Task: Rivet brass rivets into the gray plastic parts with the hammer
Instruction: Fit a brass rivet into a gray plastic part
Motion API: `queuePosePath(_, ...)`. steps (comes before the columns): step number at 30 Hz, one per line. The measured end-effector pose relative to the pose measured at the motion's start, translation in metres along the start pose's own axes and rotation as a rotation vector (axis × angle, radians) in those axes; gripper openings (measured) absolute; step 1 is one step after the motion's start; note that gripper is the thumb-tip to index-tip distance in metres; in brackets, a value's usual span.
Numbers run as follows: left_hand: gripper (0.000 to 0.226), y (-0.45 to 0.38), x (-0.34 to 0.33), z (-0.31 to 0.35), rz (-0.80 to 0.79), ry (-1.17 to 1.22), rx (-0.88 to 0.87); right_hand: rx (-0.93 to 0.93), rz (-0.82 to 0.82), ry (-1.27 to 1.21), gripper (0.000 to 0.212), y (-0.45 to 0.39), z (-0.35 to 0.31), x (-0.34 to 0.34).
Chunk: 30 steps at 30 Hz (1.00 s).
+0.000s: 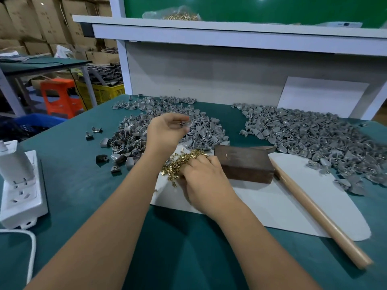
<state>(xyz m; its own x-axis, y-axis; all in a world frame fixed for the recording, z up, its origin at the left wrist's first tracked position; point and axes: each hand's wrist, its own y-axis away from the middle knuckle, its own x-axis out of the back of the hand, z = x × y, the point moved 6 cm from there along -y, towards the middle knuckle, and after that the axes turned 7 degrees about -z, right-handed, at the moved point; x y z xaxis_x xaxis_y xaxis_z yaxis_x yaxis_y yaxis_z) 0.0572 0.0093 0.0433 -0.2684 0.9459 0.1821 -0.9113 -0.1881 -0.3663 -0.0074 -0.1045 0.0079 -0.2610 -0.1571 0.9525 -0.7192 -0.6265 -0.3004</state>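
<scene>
Two big heaps of gray plastic parts on the green table [73,185]: left heap [134,137] at far centre-left, right heap [314,135] spread toward the far right. Too many pieces in each to count. About eight loose gray parts [117,158] scattered at the left heap's near edge, a few darker than the rest. One pile of brass rivets [180,162] on a white sheet [282,201], just near of the left heap; rivets far too many to count. One dark block [245,164] on the same sheet, right of the rivets. One hammer, wooden handle [320,214] running from behind the block's right end toward the near right, lying flat, untouched by either hand. One white power strip [21,189] at the near left edge, with a white plug-in unit [12,158] standing on its far end.

Two bare hands, both forearms reaching in from the near edge. Left hand [165,132] raised over the left heap, wrist bent, fingers curled, its grip pinched on one small gray part [185,124], blurred. Right hand [205,176] palm-down on the sheet, touching the block's left end, fingers curled into the rivet pile; whether a rivet sits between the fingertips cannot be told.

One more bag of brass rivets [180,16] on the upper shelf, far centre.
</scene>
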Motion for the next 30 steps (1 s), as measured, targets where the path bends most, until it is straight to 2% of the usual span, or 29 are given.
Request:
queuePosePath(3,0.024,-0.001,-0.008,0.003,0.012,0.025,0.043,0.002,0.019,-0.027,0.020,0.002,0.000,0.005)
queuePosePath(7,0.024,-0.001,-0.022,0.009,0.020,0.097,0.070,0.024,0.018,-0.011,0.017,-0.002,-0.004,0.006)
queuePosePath(11,0.022,-0.002,-0.034,0.018,0.038,0.192,0.064,0.011,0.022,0.049,0.028,0.000,-0.003,0.000)
queuePosePath(14,0.024,-0.004,-0.034,0.026,0.090,0.279,0.061,-0.029,0.099,0.003,0.030,0.005,0.008,0.009)
queuePosePath(16,0.027,-0.003,-0.037,0.033,0.086,0.364,0.051,-0.096,0.199,-0.110,0.029,0.008,0.022,0.023)
queuePosePath(18,0.029,0.003,-0.049,0.038,0.008,0.404,0.041,-0.193,0.356,-0.242,0.021,0.014,0.041,0.038)
queuePosePath(20,0.026,0.014,-0.069,0.038,-0.088,0.372,0.058,-0.327,0.540,-0.366,0.009,0.027,0.065,0.050)
queuePosePath(22,0.023,0.026,-0.086,0.032,-0.145,0.303,0.096,-0.497,0.654,-0.543,0.009,0.041,0.091,0.057)
queuePosePath(25,0.022,0.032,-0.097,0.025,-0.202,0.167,0.105,-0.673,0.658,-0.724,0.012,0.053,0.127,0.060)
queuePosePath(30,0.021,0.036,-0.103,0.022,-0.252,-0.010,0.030,-0.762,0.649,-0.805,0.019,0.063,0.156,0.061)
